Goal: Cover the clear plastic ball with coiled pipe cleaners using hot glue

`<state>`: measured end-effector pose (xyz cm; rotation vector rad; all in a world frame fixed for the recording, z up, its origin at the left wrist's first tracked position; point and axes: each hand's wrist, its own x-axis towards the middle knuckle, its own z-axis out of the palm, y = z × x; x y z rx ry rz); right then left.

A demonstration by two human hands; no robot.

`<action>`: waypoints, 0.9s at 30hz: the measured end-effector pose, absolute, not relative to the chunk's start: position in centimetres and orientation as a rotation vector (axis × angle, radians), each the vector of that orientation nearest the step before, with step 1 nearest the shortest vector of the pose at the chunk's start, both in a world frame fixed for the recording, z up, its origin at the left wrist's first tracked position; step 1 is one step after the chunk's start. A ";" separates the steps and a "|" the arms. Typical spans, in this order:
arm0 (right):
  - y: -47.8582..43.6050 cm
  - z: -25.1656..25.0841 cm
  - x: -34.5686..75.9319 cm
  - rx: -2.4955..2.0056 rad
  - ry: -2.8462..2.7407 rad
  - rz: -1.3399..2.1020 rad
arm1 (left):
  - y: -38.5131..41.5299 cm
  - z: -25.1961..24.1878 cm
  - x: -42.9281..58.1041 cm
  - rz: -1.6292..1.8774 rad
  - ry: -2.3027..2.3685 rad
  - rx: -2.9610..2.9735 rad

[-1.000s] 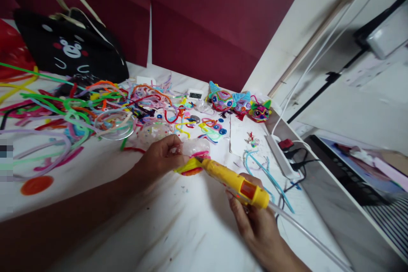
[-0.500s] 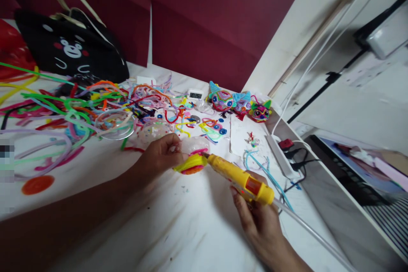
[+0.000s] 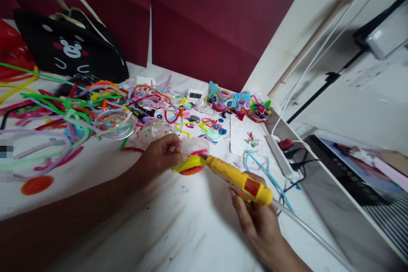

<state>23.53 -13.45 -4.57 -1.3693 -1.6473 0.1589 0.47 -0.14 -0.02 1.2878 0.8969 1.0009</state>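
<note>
My left hand (image 3: pixel 167 153) is closed on the left side of a clear plastic ball (image 3: pixel 193 144), whose lower part is covered with yellow, pink and orange pipe cleaners (image 3: pixel 191 165). The fingertips are partly hidden behind the hand. My right hand (image 3: pixel 258 216) grips a yellow hot glue gun (image 3: pixel 240 178) from below, its fingers wrapped around the handle. The gun's nozzle is at the right edge of the ball, by the pink and yellow strips; whether it touches them I cannot tell. A long clear glue stick (image 3: pixel 312 229) sticks out of the gun's back end.
Tangled pipe cleaners (image 3: pixel 73 114) and a clear dish (image 3: pixel 114 125) spread over the left. Several finished animal-face ornaments (image 3: pixel 221 100) sit at the back by a small digital clock (image 3: pixel 195 94). A power strip (image 3: pixel 282 157) with cables lies right; a black bag (image 3: pixel 72 49) stands back left.
The glue gun and my right hand have shifted very slightly left. My left hand and the ball stay nearly in place.
</note>
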 end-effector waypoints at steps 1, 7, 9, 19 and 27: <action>-13.5 -4.5 23.5 -1.363 -1.654 0.156 | -0.2 -0.1 0.5 1.002 0.899 1.287; -13.6 -4.4 23.4 -1.369 -1.712 0.117 | -0.2 -0.3 0.4 1.004 0.901 1.307; -13.7 -4.2 23.4 -1.358 -1.746 0.098 | 0.0 -0.5 0.4 0.992 0.899 1.327; -13.7 -4.5 23.4 -1.370 -1.718 0.094 | -0.4 -0.1 0.5 1.006 0.896 1.313; -13.8 -4.2 23.2 -1.350 -1.681 0.177 | -0.6 0.0 0.5 1.010 0.886 1.282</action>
